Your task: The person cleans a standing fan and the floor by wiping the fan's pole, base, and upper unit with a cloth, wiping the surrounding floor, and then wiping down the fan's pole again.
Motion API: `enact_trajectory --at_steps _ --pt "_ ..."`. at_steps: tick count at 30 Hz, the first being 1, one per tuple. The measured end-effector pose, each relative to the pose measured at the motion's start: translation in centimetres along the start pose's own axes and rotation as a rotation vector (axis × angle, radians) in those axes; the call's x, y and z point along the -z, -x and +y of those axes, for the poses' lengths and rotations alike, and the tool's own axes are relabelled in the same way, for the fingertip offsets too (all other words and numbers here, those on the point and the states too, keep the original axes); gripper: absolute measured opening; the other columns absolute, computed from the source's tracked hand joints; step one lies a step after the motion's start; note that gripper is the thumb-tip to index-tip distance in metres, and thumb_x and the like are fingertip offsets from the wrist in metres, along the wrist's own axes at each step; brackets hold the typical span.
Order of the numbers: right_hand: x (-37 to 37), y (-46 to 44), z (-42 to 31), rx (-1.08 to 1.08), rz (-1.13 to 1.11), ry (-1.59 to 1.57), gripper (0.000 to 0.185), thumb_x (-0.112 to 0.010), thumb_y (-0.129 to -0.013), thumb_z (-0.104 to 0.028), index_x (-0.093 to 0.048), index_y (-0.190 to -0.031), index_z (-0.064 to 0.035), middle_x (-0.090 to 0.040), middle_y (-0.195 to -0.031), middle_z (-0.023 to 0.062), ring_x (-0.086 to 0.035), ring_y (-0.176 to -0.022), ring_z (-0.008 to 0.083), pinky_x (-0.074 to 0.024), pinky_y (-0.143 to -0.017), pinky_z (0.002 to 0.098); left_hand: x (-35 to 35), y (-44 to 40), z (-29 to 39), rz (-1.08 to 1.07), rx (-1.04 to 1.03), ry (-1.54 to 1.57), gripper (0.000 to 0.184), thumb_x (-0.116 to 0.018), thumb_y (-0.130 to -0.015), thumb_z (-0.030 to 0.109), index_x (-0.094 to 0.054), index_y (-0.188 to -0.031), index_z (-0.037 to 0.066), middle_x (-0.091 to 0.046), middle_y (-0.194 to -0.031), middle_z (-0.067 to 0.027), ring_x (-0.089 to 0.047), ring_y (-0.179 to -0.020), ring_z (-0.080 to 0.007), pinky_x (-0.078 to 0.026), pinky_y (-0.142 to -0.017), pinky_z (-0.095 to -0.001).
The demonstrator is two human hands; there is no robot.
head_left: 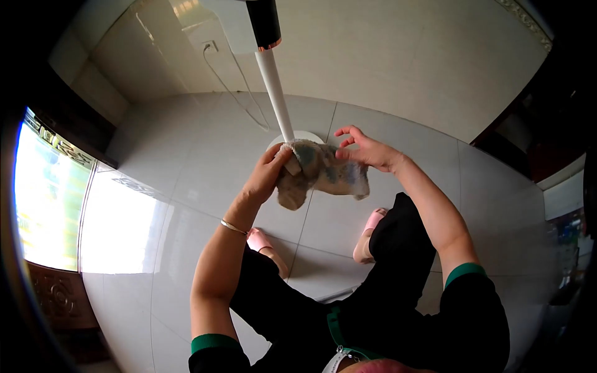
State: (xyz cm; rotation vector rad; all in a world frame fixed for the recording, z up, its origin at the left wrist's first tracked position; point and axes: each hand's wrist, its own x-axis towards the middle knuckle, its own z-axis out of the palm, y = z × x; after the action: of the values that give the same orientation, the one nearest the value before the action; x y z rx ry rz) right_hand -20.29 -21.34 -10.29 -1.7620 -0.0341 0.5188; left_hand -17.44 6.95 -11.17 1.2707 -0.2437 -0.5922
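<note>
A beige cloth (329, 171) with faded grey-blue and brown patches hangs in front of me. My left hand (268, 173) grips its upper left corner, thumb on top and the other fingers mostly behind it. At the cloth's upper right edge is my right hand (367, 150), its index finger and thumb spread apart and some of its lower fingers hidden against the cloth. Whether those fingers touch the cloth is unclear.
Behind the cloth a white pole (275, 93) with a black top part (264, 23) rises from a round white base (306, 135). A white cord (233, 93) runs from a wall socket. Below are two feet in pink slippers (261, 241) on the tiled floor (211, 149).
</note>
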Motion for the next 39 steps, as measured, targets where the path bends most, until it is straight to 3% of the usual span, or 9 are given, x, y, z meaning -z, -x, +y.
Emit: enact_trajectory --at_steps 4,8,13,18,23,30,32,35,39 --pt "-3.8 -1.4 1.9 0.512 0.111 0.640 0.076 -0.085 -0.069 -0.033 -0.037 -0.126 -0.0185 -0.039 -0.127 0.0114 -0.050 -0.106 0.0274 -0.0412 -0.096 0.0372 -1.7 1.1 1.2 0.020 0.103 0.162 0.042 -0.049 -0.099 0.031 -0.049 -0.128 -0.001 -0.059 -0.114 -0.0104 -0.058 -0.105 -0.0186 -0.050 -0.091 -0.0315" --pt "-5.6 -1.7 -0.1 0.644 0.141 0.506 0.051 -0.084 -0.067 -0.027 -0.053 -0.102 -0.0064 -0.056 -0.100 0.0098 -0.055 -0.098 0.0289 -0.0446 -0.090 0.0383 -2.0 1.3 1.0 0.019 0.100 0.224 0.041 -0.048 -0.100 0.029 -0.049 -0.128 0.000 -0.059 -0.115 -0.0099 -0.058 -0.105 -0.0190 -0.049 -0.092 -0.0321" --pt "-2.9 -1.9 0.8 0.305 -0.157 0.227 0.032 -0.051 -0.096 -0.010 -0.052 -0.128 -0.0051 -0.063 -0.112 0.0024 -0.058 -0.094 0.0104 -0.0474 -0.087 0.0301 0.6 1.0 0.5 0.052 -0.002 0.120 0.034 -0.052 -0.096 0.024 -0.053 -0.122 0.001 -0.060 -0.111 -0.0081 -0.057 -0.103 -0.0161 -0.048 -0.090 -0.0292" --pt "-2.5 -0.3 -0.8 0.241 -0.243 -0.555 0.034 -0.040 -0.100 -0.019 -0.053 -0.126 -0.0003 -0.061 -0.118 0.0091 -0.058 -0.107 0.0166 -0.0465 -0.097 0.0314 2.1 1.5 0.8 0.058 -0.015 -0.205 0.035 -0.055 -0.090 0.014 -0.054 -0.122 0.001 -0.060 -0.105 -0.0057 -0.056 -0.099 -0.0141 -0.046 -0.088 -0.0276" --pt "-2.7 0.3 -1.4 0.182 -0.337 -0.729 0.040 -0.041 -0.099 -0.028 -0.054 -0.123 0.0019 -0.061 -0.119 0.0122 -0.059 -0.107 0.0196 -0.0472 -0.096 0.0339 1.2 1.6 -0.2 -0.123 -0.028 -0.371 0.052 -0.065 -0.080 0.012 -0.050 -0.128 0.000 -0.058 -0.111 -0.0069 -0.053 -0.106 -0.0151 -0.042 -0.094 -0.0279" --pt "-2.4 -1.7 -0.4 0.135 -0.182 -0.631 0.041 -0.043 -0.099 -0.032 -0.056 -0.121 0.0016 -0.061 -0.117 0.0090 -0.058 -0.105 0.0175 -0.0463 -0.096 0.0330 -0.4 1.6 -0.1 -0.286 0.087 -0.081 0.043 -0.061 -0.092 0.021 -0.051 -0.128 0.001 -0.059 -0.116 -0.0062 -0.053 -0.109 -0.0140 -0.041 -0.097 -0.0292" --pt "-2.6 -2.1 0.3 0.074 0.189 -0.195 0.037 -0.043 -0.100 -0.042 -0.057 -0.110 -0.0090 -0.060 -0.103 0.0009 -0.055 -0.098 0.0109 -0.0437 -0.092 0.0290 -0.8 1.9 0.2 -0.280 0.072 0.026 0.039 -0.057 -0.094 0.023 -0.052 -0.126 0.002 -0.060 -0.114 -0.0050 -0.054 -0.109 -0.0137 -0.041 -0.098 -0.0301" --pt "-2.5 -1.7 0.8 -0.004 0.157 -0.083 0.037 -0.043 -0.099 -0.046 -0.054 -0.103 -0.0109 -0.057 -0.097 -0.0004 -0.054 -0.093 0.0102 -0.0444 -0.089 0.0300 -1.1 2.3 0.8 -0.214 0.101 0.217 0.031 -0.054 -0.096 0.023 -0.053 -0.121 0.005 -0.060 -0.113 -0.0052 -0.055 -0.108 -0.0160 -0.041 -0.098 -0.0330" --pt "-4.8 0.4 -1.2 0.027 -0.141 -0.007 0.051 -0.045 -0.097 -0.051 -0.045 -0.130 -0.0120 -0.051 -0.126 0.0067 -0.047 -0.120 0.0187 -0.0392 -0.101 0.0355 -1.7 3.0 1.4 -0.208 0.116 0.268 0.030 -0.052 -0.097 0.024 -0.052 -0.121 0.006 -0.059 -0.113 -0.0065 -0.055 -0.109 -0.0183 -0.043 -0.097 -0.0347"
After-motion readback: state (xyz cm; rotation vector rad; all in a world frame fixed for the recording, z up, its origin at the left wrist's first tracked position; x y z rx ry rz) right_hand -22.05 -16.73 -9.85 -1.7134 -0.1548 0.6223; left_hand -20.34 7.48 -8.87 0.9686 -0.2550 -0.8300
